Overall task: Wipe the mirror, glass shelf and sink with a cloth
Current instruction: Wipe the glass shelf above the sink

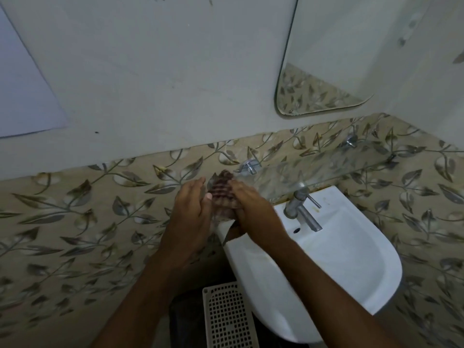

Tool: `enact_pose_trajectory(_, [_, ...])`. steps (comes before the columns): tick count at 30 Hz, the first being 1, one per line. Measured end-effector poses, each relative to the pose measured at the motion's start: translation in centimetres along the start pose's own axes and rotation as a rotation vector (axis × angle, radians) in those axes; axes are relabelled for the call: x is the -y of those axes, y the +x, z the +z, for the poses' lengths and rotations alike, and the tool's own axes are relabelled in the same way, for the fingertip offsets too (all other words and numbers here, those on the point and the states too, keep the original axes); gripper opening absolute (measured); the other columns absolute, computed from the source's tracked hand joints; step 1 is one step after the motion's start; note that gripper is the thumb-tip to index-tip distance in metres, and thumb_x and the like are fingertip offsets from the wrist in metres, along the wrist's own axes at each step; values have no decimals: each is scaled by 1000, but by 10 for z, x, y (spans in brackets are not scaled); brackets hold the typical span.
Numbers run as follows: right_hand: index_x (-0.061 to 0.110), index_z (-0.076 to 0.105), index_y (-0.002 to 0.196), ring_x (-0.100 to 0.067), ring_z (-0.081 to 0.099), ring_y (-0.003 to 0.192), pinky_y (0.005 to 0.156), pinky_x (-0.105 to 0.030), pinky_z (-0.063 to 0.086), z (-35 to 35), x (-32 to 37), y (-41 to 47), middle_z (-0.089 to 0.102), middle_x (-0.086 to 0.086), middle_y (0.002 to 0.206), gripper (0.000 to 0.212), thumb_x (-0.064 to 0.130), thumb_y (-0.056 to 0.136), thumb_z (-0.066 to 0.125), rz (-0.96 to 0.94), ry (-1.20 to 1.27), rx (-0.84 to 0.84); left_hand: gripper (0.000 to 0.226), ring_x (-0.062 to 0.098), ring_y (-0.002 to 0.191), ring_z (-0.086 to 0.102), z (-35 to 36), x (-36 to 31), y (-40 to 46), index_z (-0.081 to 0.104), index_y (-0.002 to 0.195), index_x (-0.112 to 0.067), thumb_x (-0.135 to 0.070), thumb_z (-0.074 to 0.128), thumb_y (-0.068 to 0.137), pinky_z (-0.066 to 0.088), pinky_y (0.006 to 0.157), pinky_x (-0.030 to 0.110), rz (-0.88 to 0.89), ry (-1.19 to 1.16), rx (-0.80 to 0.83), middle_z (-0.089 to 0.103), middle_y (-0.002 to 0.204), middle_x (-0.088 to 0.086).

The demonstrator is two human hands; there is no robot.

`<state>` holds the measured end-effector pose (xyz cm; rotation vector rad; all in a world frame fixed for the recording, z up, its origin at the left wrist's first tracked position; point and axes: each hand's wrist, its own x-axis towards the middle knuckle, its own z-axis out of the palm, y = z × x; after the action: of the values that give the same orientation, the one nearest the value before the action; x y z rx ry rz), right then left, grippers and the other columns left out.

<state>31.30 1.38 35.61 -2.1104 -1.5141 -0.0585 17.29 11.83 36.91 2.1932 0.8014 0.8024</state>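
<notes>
Both hands grasp a striped cloth (222,194) between them, left hand (192,212) and right hand (248,204), at the glass shelf's (313,169) left end, above the white sink (326,259).

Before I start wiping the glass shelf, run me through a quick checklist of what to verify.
1. Cloth in grip: ok, held between the left hand and the right hand.
2. Cloth near the glass shelf: ok, at its left end.
3. Shelf free of items: ok, nothing visible on it.
4. Shelf brackets sound: cannot tell.
5. Tap off: ok, no water seen running.
6. Cloth damp: cannot tell.
</notes>
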Motion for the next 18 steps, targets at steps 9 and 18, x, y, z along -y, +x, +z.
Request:
enact_pose_trajectory(9, [2, 45, 145, -29, 45, 140, 117, -38, 32, 11, 26, 4, 50, -17, 148, 49, 17, 99, 52, 50, -35, -83, 53, 17, 132, 44, -5, 1, 0, 45, 145, -17, -40, 33, 99, 32, 107, 26, -1, -25, -22, 47, 144, 4])
enact_pose_trajectory(18, [2, 44, 146, -30, 40, 143, 121, -40, 29, -14, -39, -5, 46, -17, 151, 50, 8, 97, 52, 338, 21, -204, 44, 6, 124, 39, 3, -4, -1, 49, 138, -20, -37, 41, 99, 33, 104, 26, 111, 20, 17, 47, 137, -2])
